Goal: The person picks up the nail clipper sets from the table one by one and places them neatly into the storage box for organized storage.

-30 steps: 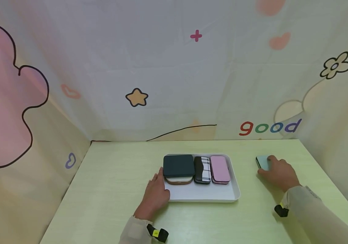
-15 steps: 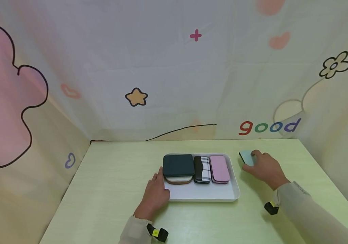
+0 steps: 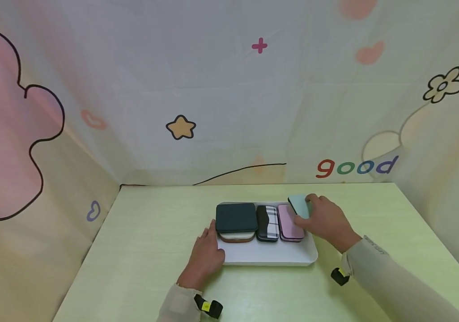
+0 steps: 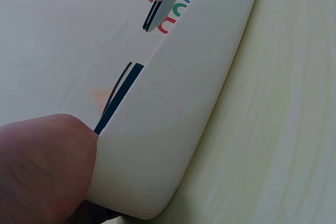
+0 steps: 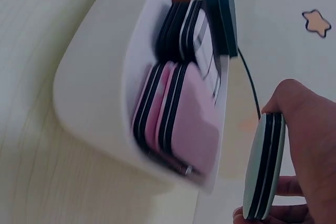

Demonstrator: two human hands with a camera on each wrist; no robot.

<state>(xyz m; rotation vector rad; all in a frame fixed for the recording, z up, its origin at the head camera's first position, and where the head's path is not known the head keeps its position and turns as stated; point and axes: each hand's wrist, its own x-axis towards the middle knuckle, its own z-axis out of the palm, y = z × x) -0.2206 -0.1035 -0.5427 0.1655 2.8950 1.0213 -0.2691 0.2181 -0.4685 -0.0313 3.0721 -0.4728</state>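
A white tray (image 3: 269,257) holds a dark green flat case (image 3: 236,218), a black-and-white checked case (image 3: 267,223) and stacked pink cases (image 5: 195,121). Under the green case, a white and brown edge (image 3: 236,237) shows. My left hand (image 3: 204,259) grips the tray's left wall near the front corner, index finger along the outside and thumb over the rim. My right hand (image 3: 328,219) pinches a flat mint-green folding case (image 3: 299,205) between thumb and fingers, above the tray's back right corner. In the right wrist view, its edge has two black bands, and it is tilted.
The tray stands on a pale green-yellow table (image 3: 141,250). A printed curtain (image 3: 229,98) with a star, hearts and coloured letters hangs along the table's back edge. Both sleeves carry black wrist bands.
My right hand has moved left with the mint-green case, from the right of the table to over the tray's right end. The left hand and the tray have stayed in place.
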